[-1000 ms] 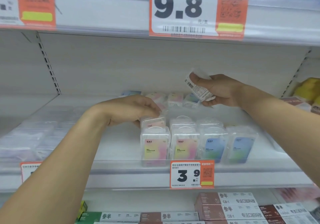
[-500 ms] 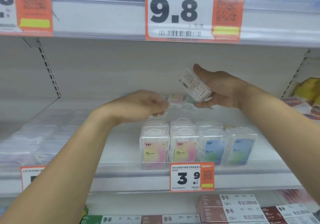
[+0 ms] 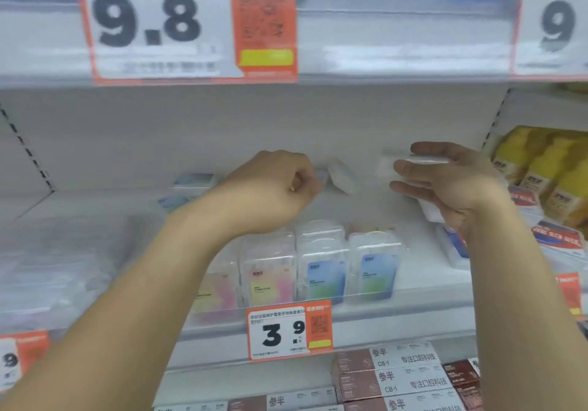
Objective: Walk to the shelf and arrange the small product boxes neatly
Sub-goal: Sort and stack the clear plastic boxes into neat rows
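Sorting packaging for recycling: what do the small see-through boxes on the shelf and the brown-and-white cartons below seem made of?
Small see-through boxes: seemingly clear glossy plastic; coloured inserts show through the walls. Brown-and-white cartons: probably printed cardboard, matte, with sharp folded edges.

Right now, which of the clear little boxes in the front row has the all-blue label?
The rightmost front-row box, beside the blue-green one. The others to its left carry yellow-pink labels.

bright even light, motion blur throughout, soft shadows
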`<state>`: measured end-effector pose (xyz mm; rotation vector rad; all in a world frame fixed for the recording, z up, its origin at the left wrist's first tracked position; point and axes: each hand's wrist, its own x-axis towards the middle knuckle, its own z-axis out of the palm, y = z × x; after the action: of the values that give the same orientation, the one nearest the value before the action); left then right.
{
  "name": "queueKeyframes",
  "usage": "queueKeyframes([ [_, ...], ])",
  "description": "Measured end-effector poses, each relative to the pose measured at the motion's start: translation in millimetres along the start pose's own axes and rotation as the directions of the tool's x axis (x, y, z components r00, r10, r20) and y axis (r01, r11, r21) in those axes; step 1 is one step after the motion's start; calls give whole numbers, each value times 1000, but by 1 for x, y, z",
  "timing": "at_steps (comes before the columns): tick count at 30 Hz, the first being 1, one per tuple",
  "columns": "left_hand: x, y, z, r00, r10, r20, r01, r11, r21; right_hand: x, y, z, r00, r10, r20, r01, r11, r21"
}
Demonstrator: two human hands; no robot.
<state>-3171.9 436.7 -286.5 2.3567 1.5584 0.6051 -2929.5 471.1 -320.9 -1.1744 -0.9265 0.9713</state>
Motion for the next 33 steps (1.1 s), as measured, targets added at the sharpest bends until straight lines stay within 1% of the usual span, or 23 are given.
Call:
queueKeyframes([
  [1,9,2,-2,1000,-1,11,1,1000,20,-1,-1,-4,1000,3,17,-2,1000,-9],
  [3,34,8,-1,998,42,43,-43,999,32,-3,-2,-11,999,-2,50,3,1000,-22],
  [5,62,15,13,988,67,139,-71,997,19,-6,1,-17,996,-2,88,8,998,-68],
  [7,87,19,35,962,53,267,-61,998,23,-7,5,-21,991,-4,131,24,988,-154],
  [8,98,19,47,942,34,333,-46,999,26,-6,6,-23,991,-1,132,27,979,-200],
  [10,117,20,66,892,-13,451,3,1000,24,-2,6,-28,997,3,77,19,961,-275],
  [13,131,20,81,807,-96,583,57,995,84,5,5,-39,999,-48,-6,43,941,-335],
  [15,135,21,90,747,-119,654,39,990,136,8,6,-45,998,-62,-21,50,930,-363],
  [16,135,22,94,737,-113,667,7,987,159,10,8,-47,998,-62,-18,52,939,-341],
  [18,133,22,99,742,-83,665,-45,984,173,14,10,-47,999,-43,-12,39,967,-251],
  [19,132,23,99,746,-72,662,-48,986,161,16,10,-46,999,-33,-2,32,977,-209],
  [22,129,16,94,767,-75,638,-53,982,179,18,6,-44,996,-21,87,36,985,-168],
  [24,128,6,86,820,-86,566,-44,976,211,17,5,-42,985,4,173,32,978,-205],
  [26,124,-7,75,884,-97,458,-22,969,247,14,8,-39,970,33,242,33,964,-265],
  [28,118,-20,63,923,-127,364,15,955,296,11,11,-34,953,65,295,41,940,-340],
  [31,107,-37,52,931,-185,314,77,942,325,7,13,-27,908,154,390,36,898,-438],
  [33,100,-46,49,929,-221,296,142,953,267,4,16,-22,860,233,454,9,882,-471],
])
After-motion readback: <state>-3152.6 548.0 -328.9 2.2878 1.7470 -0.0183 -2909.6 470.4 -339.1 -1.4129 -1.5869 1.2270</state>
